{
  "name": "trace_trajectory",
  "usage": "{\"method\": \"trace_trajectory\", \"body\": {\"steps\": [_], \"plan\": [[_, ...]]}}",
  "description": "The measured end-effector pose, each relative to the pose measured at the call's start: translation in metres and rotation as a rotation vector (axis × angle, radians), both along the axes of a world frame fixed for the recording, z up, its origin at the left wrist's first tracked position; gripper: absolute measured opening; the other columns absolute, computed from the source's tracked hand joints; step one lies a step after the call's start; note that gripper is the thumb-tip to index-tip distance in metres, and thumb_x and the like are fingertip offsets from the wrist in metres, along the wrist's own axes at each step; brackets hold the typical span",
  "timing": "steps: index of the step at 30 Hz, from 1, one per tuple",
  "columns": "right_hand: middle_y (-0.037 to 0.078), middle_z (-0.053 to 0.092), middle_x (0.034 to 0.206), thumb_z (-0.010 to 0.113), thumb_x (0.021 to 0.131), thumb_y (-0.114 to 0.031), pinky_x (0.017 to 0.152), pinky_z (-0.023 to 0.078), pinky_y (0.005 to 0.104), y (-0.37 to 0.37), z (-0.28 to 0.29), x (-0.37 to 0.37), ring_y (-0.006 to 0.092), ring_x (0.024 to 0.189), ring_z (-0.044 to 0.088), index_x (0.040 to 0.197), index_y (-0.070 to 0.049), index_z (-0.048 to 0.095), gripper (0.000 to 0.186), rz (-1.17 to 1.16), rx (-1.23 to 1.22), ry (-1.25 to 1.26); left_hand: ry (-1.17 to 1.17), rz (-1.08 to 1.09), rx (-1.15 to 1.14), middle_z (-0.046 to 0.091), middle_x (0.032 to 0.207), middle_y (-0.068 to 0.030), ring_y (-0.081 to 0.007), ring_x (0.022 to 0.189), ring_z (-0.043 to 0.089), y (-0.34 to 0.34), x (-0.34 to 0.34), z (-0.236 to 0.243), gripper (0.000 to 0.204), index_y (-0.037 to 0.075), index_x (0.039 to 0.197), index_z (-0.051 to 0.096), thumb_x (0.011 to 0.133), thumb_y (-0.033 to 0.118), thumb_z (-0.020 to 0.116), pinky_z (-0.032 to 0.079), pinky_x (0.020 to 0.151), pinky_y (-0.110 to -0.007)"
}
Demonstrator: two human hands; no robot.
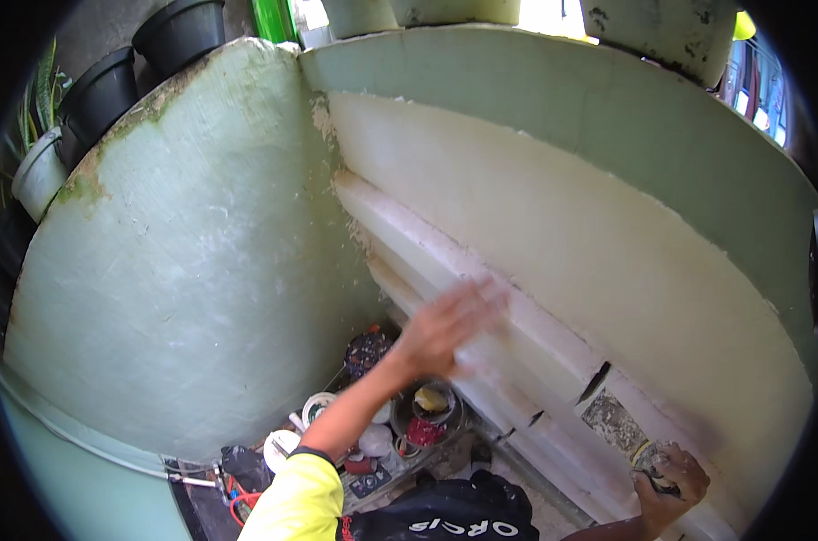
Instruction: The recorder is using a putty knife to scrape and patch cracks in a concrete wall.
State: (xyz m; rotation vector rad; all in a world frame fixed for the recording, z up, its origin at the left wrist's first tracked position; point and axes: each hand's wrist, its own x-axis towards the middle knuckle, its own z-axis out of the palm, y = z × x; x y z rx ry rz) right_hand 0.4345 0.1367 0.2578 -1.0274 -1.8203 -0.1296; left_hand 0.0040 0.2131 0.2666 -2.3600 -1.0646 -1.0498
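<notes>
My left hand [449, 326] reaches over the pale stepped ledge [409, 225] with its fingers stretched out and a little smeared by motion. It holds nothing, and I cannot tell whether it touches the ledge. My right hand [675, 476] is closed round the handle of a putty knife [618, 422], whose wide blade is caked with dried grey-white filler. The blade lies over the lower right part of the ledge, beside a dark slot [594, 382]. Above the ledge runs a cream-coloured wall panel [553, 198].
A green wall [192, 234] stands at the left, with black plant pots [179, 38] along its top. Below my left arm are a dark basin [458, 419] with a red item and a yellowish lump, a white tub [281, 448], and a red hose [240, 507].
</notes>
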Motion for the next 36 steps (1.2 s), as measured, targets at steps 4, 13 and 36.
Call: {"method": "trace_trajectory", "body": {"steps": [4,13,36], "plan": [[0.013,0.073,0.089,0.084,0.05,-0.01,0.081,0.052,0.0398,-0.003,0.004,-0.007,0.0277,0.082,0.066,0.084,-0.013,0.063,0.04,0.053,-0.015,0.057,-0.176,-0.252,0.226,0.064,0.122,-0.018,-0.0381,0.113,0.061,-0.018,-0.005,-0.007,0.044,0.0,0.115,0.065,0.085,0.032,0.06,0.048,0.099,-0.049],[0.011,0.073,0.089,0.084,0.047,-0.011,0.088,0.049,0.0407,-0.003,-0.002,0.0,0.0265,0.085,0.065,0.085,-0.015,0.061,0.044,-0.025,0.004,0.018,-0.03,-0.144,0.105,0.057,0.132,-0.0157,-0.0377,0.127,0.05,-0.017,0.024,-0.023,0.057,0.007,0.129,0.058,0.092,0.05,0.052,0.036,0.109,-0.051],[0.012,0.074,0.081,0.093,0.046,-0.011,0.062,0.053,0.0314,0.0,0.042,-0.033,0.0259,0.063,0.068,0.078,-0.012,0.066,0.042,0.063,-0.024,0.012,-0.294,-0.302,-0.027,0.06,0.127,-0.0087,-0.0351,0.113,0.059,-0.054,0.096,-0.008,0.05,0.008,0.119,0.062,0.097,0.05,0.047,0.043,0.101,-0.051]]}}
